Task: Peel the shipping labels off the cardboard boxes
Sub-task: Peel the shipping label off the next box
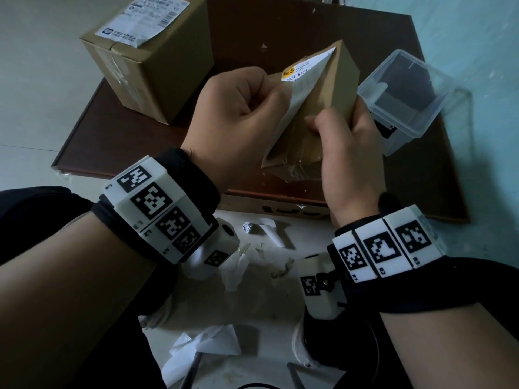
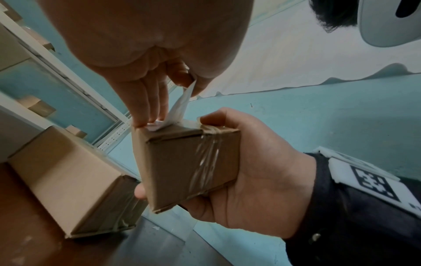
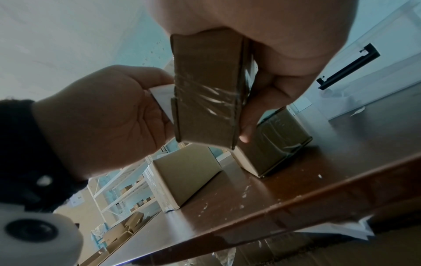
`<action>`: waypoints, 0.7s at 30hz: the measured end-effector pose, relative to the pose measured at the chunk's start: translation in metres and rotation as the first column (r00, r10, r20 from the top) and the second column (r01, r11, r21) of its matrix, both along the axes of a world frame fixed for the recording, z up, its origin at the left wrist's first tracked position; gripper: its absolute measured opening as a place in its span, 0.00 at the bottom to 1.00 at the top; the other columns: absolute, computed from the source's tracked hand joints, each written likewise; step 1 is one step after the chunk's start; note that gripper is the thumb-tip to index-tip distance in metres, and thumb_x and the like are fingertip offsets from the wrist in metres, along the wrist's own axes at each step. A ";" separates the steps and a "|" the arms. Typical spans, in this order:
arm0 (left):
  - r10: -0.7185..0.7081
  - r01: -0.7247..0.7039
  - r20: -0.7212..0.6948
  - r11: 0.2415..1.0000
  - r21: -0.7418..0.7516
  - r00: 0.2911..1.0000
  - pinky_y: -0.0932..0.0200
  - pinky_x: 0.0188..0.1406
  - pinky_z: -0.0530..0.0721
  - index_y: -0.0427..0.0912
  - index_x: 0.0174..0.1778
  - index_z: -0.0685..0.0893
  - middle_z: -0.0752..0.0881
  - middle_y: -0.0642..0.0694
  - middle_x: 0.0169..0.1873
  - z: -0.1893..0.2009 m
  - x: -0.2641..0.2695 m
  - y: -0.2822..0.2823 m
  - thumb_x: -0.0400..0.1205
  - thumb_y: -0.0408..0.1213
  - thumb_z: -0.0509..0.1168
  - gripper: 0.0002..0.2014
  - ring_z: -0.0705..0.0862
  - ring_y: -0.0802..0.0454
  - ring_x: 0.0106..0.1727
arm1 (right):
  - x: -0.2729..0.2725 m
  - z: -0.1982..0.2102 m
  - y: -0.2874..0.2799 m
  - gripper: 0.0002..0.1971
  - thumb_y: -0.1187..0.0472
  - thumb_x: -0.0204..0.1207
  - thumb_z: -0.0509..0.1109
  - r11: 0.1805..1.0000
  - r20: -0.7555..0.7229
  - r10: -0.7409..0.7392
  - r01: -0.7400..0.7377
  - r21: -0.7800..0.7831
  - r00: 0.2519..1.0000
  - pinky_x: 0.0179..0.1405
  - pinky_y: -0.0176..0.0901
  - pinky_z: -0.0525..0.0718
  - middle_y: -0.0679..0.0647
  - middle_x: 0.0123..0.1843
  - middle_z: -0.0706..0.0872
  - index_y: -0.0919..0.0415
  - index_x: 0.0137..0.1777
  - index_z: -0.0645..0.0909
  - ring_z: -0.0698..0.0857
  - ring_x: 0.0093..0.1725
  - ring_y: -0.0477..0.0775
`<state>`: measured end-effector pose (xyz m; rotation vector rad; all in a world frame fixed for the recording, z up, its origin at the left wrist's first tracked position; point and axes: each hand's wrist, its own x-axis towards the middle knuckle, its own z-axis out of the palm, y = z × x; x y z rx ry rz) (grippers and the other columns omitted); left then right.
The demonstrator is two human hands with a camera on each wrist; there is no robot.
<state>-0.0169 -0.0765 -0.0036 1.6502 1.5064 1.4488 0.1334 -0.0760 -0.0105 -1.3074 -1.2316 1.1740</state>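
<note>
A small brown cardboard box is held up over the table, tilted. My right hand grips its lower right side, thumb on the front face. A white shipping label with a yellow mark lies partly lifted off the box. My left hand pinches the label's loose lower edge. In the left wrist view the label stretches from my left fingers down to the taped box. A larger box with its own white label stands at the table's back left.
A clear plastic container sits on the brown table right of the held box. Torn paper scraps lie on the floor by my feet. The right wrist view shows two cardboard boxes on the table and shelving behind.
</note>
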 end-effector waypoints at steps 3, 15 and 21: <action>0.005 -0.005 0.001 1.000 0.003 1.000 0.49 0.29 0.70 0.26 0.31 0.78 0.77 0.28 0.27 0.001 0.000 0.000 0.86 0.36 0.66 0.20 0.70 0.51 0.29 | 0.000 0.000 0.000 0.22 0.55 0.79 0.70 1.000 -0.006 -0.004 0.004 0.010 1.000 0.46 0.34 0.90 0.49 0.58 0.90 0.51 0.74 0.80 0.89 0.53 0.45; -0.008 0.008 0.013 1.000 -0.007 1.000 0.46 0.29 0.71 0.24 0.32 0.78 0.78 0.27 0.27 0.000 -0.001 0.000 0.86 0.36 0.66 0.21 0.72 0.45 0.29 | 0.000 -0.001 0.001 0.19 0.57 0.80 0.70 1.000 -0.024 -0.006 0.006 0.017 1.000 0.43 0.34 0.88 0.52 0.56 0.91 0.55 0.72 0.83 0.90 0.53 0.50; -0.023 0.023 0.019 1.000 -0.001 1.000 0.47 0.29 0.73 0.25 0.32 0.79 0.80 0.27 0.27 -0.002 -0.001 0.000 0.86 0.36 0.67 0.20 0.76 0.35 0.30 | 0.000 -0.001 0.000 0.21 0.57 0.79 0.70 1.000 -0.038 -0.010 0.010 0.019 0.999 0.41 0.30 0.86 0.49 0.55 0.91 0.55 0.72 0.83 0.89 0.49 0.43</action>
